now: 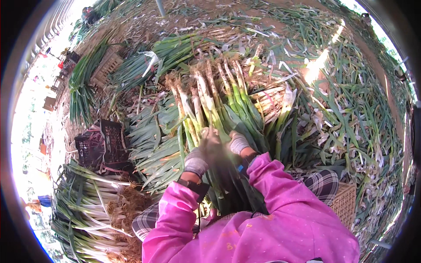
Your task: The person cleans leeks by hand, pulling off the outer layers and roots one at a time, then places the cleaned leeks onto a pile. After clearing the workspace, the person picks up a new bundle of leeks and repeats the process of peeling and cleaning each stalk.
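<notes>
In front of me, a loose bundle of long green onions [212, 105] lies with its rooted, soil-stained ends pointing away and its green leaves toward my lap. My left hand [202, 153], in a pale glove with a dirty front, is closed around a green onion stalk in the middle; its fingers are partly smeared by motion. Close beside it, my right hand [238, 142], also gloved, is closed on the green part of the same stalk, though its fingertips are partly hidden. Dark green leaves [230, 179] hang below both hands over my lap.
Cleaned green onions with white stalks [94, 201] are heaped at the lower left, below a black plastic crate [105, 142]. More green onions [162, 57] lie beyond. A tan crate [344, 201] stands at my right. Leaf scraps [351, 118] cover the ground there.
</notes>
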A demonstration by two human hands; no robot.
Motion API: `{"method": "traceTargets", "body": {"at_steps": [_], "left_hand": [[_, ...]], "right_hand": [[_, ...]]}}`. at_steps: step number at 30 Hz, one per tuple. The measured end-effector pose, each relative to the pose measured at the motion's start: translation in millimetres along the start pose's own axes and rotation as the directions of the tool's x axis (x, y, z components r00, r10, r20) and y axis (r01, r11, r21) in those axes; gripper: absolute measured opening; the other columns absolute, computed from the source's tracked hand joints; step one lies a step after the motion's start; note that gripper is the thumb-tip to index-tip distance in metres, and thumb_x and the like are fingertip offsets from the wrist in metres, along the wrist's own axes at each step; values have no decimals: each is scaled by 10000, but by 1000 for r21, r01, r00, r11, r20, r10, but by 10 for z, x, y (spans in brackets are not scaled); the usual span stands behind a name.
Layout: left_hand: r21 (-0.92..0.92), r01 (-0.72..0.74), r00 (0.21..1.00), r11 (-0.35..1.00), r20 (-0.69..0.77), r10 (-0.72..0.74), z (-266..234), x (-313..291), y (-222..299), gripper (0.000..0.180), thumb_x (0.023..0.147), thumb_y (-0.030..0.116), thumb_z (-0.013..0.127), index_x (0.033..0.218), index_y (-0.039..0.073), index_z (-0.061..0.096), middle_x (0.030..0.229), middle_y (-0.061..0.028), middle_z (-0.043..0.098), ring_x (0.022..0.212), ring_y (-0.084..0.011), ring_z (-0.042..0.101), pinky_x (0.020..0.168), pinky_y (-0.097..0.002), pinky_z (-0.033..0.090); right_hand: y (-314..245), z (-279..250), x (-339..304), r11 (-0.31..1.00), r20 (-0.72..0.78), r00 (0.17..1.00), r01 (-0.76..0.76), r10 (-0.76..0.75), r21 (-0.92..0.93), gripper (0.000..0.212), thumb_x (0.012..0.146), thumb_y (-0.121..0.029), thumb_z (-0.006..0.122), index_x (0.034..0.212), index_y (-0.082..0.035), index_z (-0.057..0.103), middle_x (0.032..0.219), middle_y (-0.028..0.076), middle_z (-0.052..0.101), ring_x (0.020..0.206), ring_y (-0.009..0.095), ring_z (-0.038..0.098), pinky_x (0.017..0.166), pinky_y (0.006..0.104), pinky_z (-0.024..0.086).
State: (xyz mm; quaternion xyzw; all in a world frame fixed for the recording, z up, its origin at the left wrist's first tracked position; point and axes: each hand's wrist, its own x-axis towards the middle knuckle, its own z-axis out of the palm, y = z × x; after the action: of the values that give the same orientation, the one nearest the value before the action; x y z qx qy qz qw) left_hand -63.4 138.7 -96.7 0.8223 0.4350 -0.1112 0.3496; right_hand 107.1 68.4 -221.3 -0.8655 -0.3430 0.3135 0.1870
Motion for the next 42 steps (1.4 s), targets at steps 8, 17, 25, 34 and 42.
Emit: {"method": "traceTargets", "body": {"at_steps": [8,17,25,34,42], "left_hand": [[68,-158,987,985,-10,159,-246,229,57,745,694,264,655,1345,142,315,915,-223,604,846,-376,591,723,-431,464],[168,-127,992,978,-4,129,-275,680,251,721,714,254,631,1354,186,307,870,-214,614,810,-380,596,706,-421,464],[146,-243,959,959,-115,260,-490,1739,194,650,695,293,626,1283,147,392,919,-235,607,871,-391,586,756,-451,462],[257,-112,982,960,-116,146,-643,1753,110,585,738,334,617,1246,110,434,939,-197,616,879,-361,595,751,-394,466],[-311,-222,944,924,170,284,-310,-160,-52,664,756,233,632,1330,66,342,961,-212,599,890,-316,603,764,-361,464]], "right_hand": [[418,-113,-187,981,148,988,-67,40,184,598,596,-309,749,1093,-55,534,1040,176,595,950,292,578,829,356,456],[534,-198,-58,955,278,960,-104,23,279,678,564,-350,764,1094,12,545,1076,178,588,974,285,572,844,348,444],[558,-148,-61,975,237,971,-89,38,206,717,577,-370,742,1155,-7,523,1106,193,576,1012,315,561,881,346,433],[-219,93,-143,914,-63,992,72,-105,-399,499,656,-316,661,1074,-87,513,1048,141,503,952,319,552,766,416,466],[189,-323,-2,983,-185,982,10,25,183,596,608,-344,675,1080,-24,499,1036,205,593,909,308,601,839,351,464]]}}
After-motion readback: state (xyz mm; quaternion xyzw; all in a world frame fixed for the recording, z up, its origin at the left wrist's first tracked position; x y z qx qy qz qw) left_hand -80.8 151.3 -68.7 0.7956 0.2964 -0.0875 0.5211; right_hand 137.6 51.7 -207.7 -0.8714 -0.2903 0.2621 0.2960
